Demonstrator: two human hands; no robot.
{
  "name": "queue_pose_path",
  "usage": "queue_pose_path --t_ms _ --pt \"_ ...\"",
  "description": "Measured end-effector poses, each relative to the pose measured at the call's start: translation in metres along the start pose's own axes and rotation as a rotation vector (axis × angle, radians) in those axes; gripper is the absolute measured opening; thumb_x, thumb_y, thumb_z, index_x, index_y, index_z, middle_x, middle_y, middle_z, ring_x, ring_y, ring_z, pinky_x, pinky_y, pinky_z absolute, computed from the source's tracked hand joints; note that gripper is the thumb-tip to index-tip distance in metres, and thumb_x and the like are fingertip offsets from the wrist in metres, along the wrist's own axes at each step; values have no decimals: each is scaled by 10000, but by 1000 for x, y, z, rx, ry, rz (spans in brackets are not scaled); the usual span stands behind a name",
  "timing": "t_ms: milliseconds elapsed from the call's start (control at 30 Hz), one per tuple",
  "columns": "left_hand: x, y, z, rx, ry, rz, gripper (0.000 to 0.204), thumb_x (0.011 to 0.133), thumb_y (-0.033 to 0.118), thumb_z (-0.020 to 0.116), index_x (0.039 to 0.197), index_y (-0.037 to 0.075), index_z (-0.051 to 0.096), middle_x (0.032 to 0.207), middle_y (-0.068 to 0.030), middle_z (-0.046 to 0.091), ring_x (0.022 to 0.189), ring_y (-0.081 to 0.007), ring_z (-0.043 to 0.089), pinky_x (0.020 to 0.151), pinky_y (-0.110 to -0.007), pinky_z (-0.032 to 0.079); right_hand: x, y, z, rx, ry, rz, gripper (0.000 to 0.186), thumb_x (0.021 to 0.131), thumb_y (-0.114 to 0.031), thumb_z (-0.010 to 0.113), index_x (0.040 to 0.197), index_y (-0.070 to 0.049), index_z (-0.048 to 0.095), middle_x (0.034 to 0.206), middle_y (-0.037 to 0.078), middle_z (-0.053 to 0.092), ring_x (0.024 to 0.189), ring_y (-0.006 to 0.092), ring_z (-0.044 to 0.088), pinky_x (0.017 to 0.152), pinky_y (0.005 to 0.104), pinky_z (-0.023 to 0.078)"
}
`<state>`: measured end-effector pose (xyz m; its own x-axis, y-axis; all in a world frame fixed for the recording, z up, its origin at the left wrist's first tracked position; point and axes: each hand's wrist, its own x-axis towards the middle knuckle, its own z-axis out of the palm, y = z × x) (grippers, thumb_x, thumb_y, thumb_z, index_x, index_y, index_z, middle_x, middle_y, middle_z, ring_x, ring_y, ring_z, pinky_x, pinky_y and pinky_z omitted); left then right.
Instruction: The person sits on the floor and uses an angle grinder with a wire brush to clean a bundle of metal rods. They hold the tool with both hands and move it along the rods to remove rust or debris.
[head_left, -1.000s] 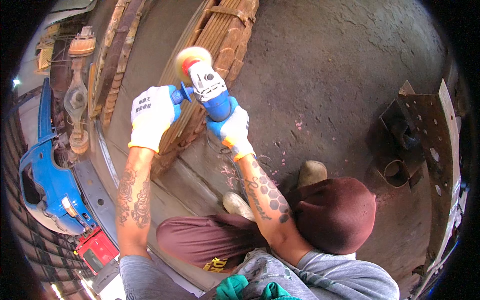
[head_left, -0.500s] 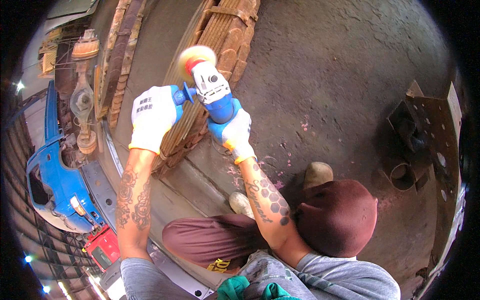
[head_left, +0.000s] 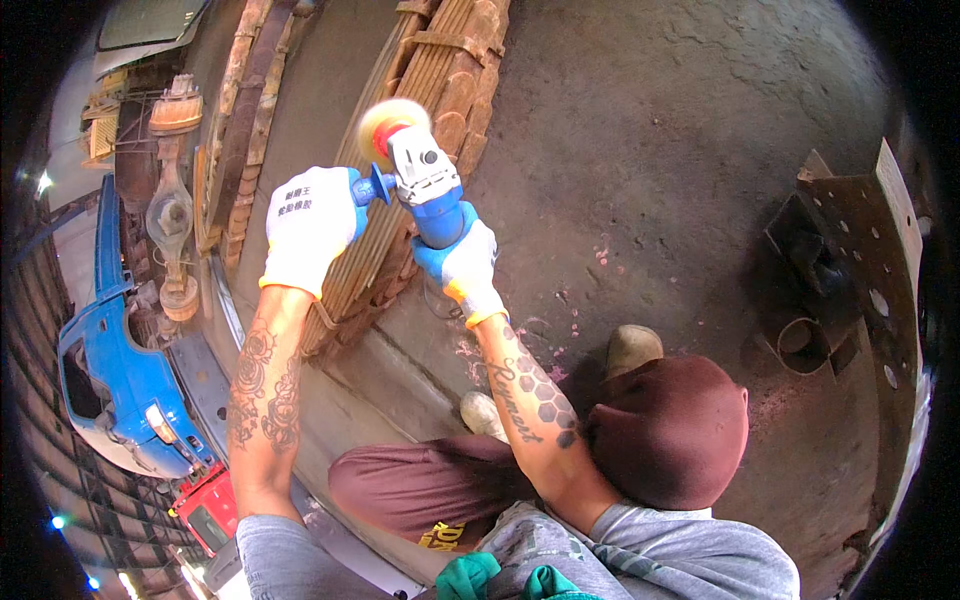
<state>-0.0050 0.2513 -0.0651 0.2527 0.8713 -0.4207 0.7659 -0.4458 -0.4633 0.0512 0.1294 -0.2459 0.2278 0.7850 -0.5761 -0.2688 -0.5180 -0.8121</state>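
Note:
A blue and white angle grinder [head_left: 422,172] is held between my two gloved hands, over a stack of rusty leaf springs [head_left: 462,75]. My left hand [head_left: 308,225], in a white and blue glove, is closed round the grinder's blue side handle [head_left: 376,187]. My right hand [head_left: 472,262], gloved alike, wraps the rear of its blue body. At the far end the round, pale yellowish wheel [head_left: 395,122] with a red centre is blurred, as if spinning. Whether it touches the springs I cannot tell.
On the right stands a rusty metal frame [head_left: 850,225] with holes, with a short pipe-like piece [head_left: 803,345] by it. An axle [head_left: 170,215], another rusty spring stack [head_left: 245,120] and a blue vehicle cab [head_left: 130,390] lie to the left. My bent knee [head_left: 400,490] is below.
The view has shifted a little, so the surroundings sit slightly differently. Both hands keep their hold on the grinder, and its wheel is blurred in both frames.

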Motion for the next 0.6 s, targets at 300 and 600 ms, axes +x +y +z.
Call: queue_pose_path --t_ms 300,600 --pt "8 10 8 42 70 76 161 911 231 685 910 122 803 869 -183 775 841 -386 765 779 -492 602 6 19 1 -1 85 -75 523 681 -306 933 1078 -60 697 931 157 802 849 312 786 821 446 617" --pt "-19 -10 29 -14 -33 -57 212 920 256 656 917 122 820 939 -197 787 897 -397 769 833 -506 603 -15 25 9 -107 -47 -54 543 679 -284 911 1127 -59 703 947 173 803 880 326 796 824 451 618"
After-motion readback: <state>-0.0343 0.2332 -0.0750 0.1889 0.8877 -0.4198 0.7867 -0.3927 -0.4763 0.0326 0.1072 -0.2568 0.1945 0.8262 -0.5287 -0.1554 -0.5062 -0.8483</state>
